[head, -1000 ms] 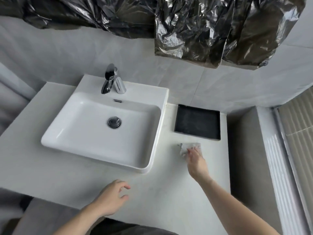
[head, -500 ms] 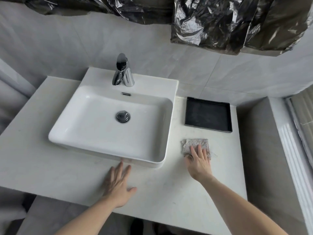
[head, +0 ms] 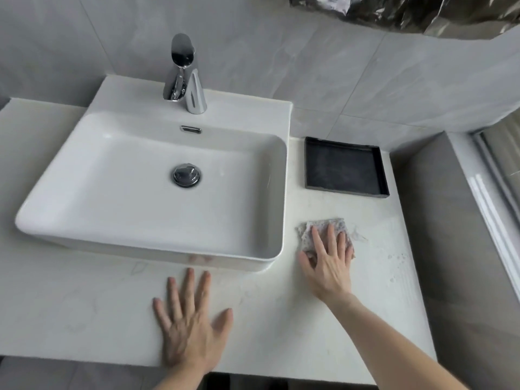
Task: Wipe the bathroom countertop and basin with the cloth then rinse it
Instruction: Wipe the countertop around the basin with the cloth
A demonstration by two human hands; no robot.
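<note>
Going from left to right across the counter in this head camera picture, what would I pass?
Basin → drain plug → left hand flat on the countertop → right hand pressing the cloth → black tray.

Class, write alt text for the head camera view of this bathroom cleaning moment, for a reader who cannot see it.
A person's right hand presses a speckled cloth flat on a white countertop, right of a white basin, while the left hand rests flat, fingers spread, in front of the basin. A chrome tap stands behind the basin, and a black tray sits beyond the cloth.
</note>
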